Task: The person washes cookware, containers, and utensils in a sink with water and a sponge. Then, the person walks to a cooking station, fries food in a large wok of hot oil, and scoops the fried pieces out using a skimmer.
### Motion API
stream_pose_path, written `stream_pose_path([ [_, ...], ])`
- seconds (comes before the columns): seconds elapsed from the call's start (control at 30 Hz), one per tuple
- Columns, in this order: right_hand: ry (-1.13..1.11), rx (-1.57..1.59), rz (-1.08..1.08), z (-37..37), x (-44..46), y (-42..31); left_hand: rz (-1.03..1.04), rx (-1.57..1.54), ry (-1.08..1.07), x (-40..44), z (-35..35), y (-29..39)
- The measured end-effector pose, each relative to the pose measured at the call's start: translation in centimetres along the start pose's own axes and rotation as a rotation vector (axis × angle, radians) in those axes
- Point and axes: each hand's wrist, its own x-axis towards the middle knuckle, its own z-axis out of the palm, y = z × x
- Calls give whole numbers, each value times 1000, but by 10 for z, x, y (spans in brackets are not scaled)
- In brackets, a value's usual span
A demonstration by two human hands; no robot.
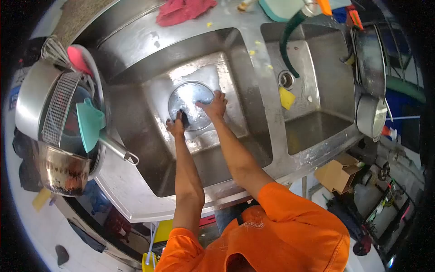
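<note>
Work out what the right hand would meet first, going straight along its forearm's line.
The right hand already seems to touch the round metal piece; beyond it, the basin's far wall probably comes next, though depth is unclear.

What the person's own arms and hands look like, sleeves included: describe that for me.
The left hand and right hand show no gloves, and the wrists look bare of any watch. Both forearms are uncovered. The short, loose left sleeve and right sleeve are bright orange, matching the top.
</note>
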Motion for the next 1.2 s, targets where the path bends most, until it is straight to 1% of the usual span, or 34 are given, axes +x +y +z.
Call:
stream_pose_path([
  [0.03,-8,90,13,-7,4,-2,-27,-133,-61,-23,-10,15],
  [0.07,-6,104,3,-11,9,-1,-53,-153,-117,-19,-9,12],
  [0.1,0,117,-7,-10,12,4,-77,-171,-178,1,-7,-2],
  [0.13,3,133,-18,-4,17,10,-165,-176,-256,20,-5,-14],
  [0.17,-121,67,8,16,34,21,-252,-173,-334,37,-3,-24],
  [0.23,-282,750,-149,-10,16,9,-261,-133,-264,-3,-10,4],
  [0.27,-443,637,-53,-43,3,-15,-251,-209,-398,3,-14,-3],
  [0.3,-430,597,-177,-39,-11,-22,-246,-263,-374,-6,-23,-3],
  [0.37,-304,518,-371,-93,-62,-58,-217,-389,-340,-40,-34,25],
  [0.4,-340,466,-539,-113,-81,-57,-151,-583,-459,-77,-49,49],
  [0.43,-307,427,-695,-175,-105,-77,-78,-775,-582,-128,-69,81],
  [0.47,-284,311,-753,-216,-127,-81,12,-934,-717,-185,-87,114],
  [0.5,-306,326,-809,-247,-139,-73,103,-1087,-858,-235,-103,138],
  [0.53,-330,337,-858,-280,-151,-60,31,-1239,-950,-263,-115,144],
  [0.6,-260,94,-961,-357,-167,-38,24,-958,-905,-322,-125,162],
  [0.63,-296,21,-978,-391,-167,-21,20,-817,-870,-347,-124,163],
  [0.7,-351,-124,-1011,-456,-160,4,-169,-717,-826,-375,-94,143],
  [0.73,-374,-192,-1023,-485,-152,16,-175,-650,-846,-398,-73,145],
  [0.77,-441,38,-874,-495,-134,54,-184,-581,-864,-422,-48,150],
  [0.8,-354,162,-706,-489,-107,95,-161,-422,-805,-445,-27,156],
  [0.83,-257,308,-546,-482,-80,136,-117,-398,-771,-460,4,153],
  [0.87,-16,343,-378,-475,-49,164,-74,-374,-736,-476,34,150],
  [0.9,-95,409,-7,-474,-24,179,-12,-483,-719,-474,77,129],
  [0.93,-174,463,364,-472,1,195,-22,-527,-729,-468,119,113],
  [0.97,-181,634,343,-460,27,219,-31,-569,-736,-455,158,100],
  [1.03,-198,969,307,-421,80,281,40,-186,-346,-417,223,87],
  [1.1,22,724,204,-367,139,331,316,-86,-467,-311,292,23],
  [1.13,70,534,153,-341,158,342,289,-108,-360,-300,310,19],
  [1.17,121,349,92,-321,177,337,270,-134,-253,-295,325,23],
  [1.2,66,337,120,-313,187,320,156,-208,-369,-289,322,33],
])
